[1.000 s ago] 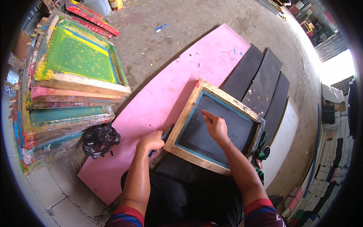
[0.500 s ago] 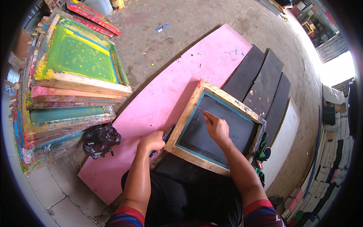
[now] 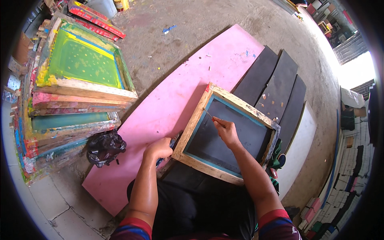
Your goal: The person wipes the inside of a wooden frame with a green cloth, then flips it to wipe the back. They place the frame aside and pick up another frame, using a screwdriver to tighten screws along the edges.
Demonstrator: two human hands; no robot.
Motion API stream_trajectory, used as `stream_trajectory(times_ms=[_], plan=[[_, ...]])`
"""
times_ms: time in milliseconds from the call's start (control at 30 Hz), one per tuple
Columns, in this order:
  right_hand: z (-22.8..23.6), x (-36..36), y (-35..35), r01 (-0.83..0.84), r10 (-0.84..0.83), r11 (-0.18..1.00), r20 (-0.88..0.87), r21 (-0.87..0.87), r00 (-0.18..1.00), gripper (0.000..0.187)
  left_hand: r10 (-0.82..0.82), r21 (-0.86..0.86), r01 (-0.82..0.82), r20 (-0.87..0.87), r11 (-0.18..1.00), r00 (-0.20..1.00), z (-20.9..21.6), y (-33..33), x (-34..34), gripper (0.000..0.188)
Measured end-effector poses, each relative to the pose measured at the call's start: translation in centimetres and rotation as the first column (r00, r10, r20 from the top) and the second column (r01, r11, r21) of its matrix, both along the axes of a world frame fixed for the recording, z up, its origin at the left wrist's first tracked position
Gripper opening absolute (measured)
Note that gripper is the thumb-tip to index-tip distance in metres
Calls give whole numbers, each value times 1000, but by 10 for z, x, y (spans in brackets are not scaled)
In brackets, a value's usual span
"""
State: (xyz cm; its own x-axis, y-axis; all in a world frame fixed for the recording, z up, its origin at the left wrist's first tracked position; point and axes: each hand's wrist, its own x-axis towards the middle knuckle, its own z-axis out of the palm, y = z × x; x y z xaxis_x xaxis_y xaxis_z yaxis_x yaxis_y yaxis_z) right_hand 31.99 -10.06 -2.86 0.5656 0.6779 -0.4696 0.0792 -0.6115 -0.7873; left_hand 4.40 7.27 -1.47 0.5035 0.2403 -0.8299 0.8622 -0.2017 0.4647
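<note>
A wooden screen-printing frame [image 3: 209,173] with dark mesh [image 3: 228,140] and a teal border rests tilted over my lap and the pink board [image 3: 160,104]. My right hand [image 3: 227,133] is closed in a pinch on a thin stick-like tool [image 3: 207,114], its tip over the upper left of the mesh, near the teal border. Whether the tip touches the mesh I cannot tell. My left hand [image 3: 159,149] is closed beside the frame's left corner, around something dark and blue that its fingers mostly hide.
Stacked, paint-stained screen frames [image 3: 88,94] stand at the left, the top one green and yellow. A black plastic bag [image 3: 105,148] lies beside them. Black boards [image 3: 276,80] and a white board [image 3: 300,140] lie to the right. Red boxes [image 3: 96,20] sit at the far left.
The tool's tip has shifted slightly up and left over the mesh, with my right hand. My left hand stays beside the frame, and the whole view has drifted a little.
</note>
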Motion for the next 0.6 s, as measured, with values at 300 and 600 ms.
stream_trajectory(times_ms=[300,600], plan=[[12,8,6,54,-58,998,-168,-31,984,40,37,-49,-37,-7,998,999,-4,1,-2,40],[32,2,12,170,-175,984,-359,-45,917,37,24,-12,-24,18,1000,1000,3,1,-2,35]])
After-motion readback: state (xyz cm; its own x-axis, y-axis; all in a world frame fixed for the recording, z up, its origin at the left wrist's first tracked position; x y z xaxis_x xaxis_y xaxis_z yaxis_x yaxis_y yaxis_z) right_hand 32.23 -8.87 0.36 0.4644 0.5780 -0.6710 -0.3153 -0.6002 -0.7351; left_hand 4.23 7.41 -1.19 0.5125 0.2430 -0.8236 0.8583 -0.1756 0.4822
